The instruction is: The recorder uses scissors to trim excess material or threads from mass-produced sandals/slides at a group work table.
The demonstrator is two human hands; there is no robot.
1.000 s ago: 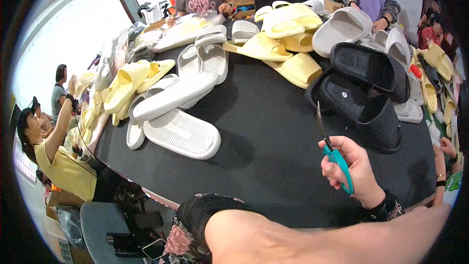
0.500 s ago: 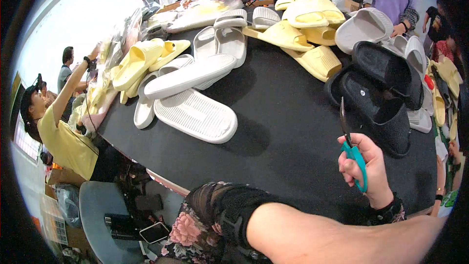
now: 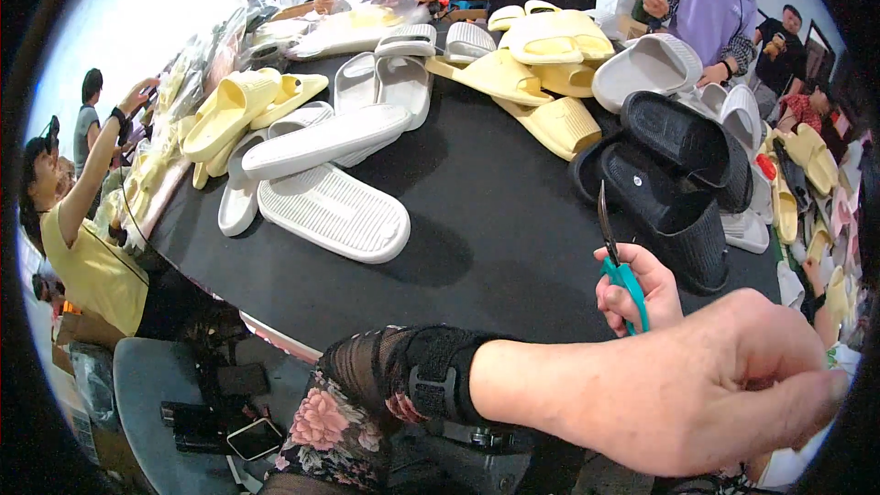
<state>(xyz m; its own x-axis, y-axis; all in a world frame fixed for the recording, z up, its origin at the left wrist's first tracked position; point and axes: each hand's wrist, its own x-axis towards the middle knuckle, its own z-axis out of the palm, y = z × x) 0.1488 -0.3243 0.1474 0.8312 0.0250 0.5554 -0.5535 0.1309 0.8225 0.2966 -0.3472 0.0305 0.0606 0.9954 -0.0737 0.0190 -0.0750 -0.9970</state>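
Observation:
In my right hand [image 3: 660, 289] is a pair of scissors [image 3: 627, 290] with teal handles, its dark blades pointing up. My left hand [image 3: 724, 376] reaches across in front, covering my right wrist. Its fingers are curled with the thumb against them, and whatever they may hold is hidden. Nearest to the scissors are black slippers [image 3: 687, 192], several heaped together at the right of the dark table [image 3: 367, 298]. Grey slippers [image 3: 339, 215] lie at the left, one sole up. Yellow slippers [image 3: 555, 124] are piled farther back.
More yellow slippers [image 3: 234, 115] lie beside plastic-wrapped ones along the left edge. A person in yellow [image 3: 96, 266] reaches over there. Others stand across the table, one in purple [image 3: 706, 5]. A grey chair [image 3: 170, 403] and a phone [image 3: 255, 439] are at lower left.
My left hand has come into view from the lower right, now in front of my right wrist. The whole scene has shifted left in view. The scissors remain in my right hand.

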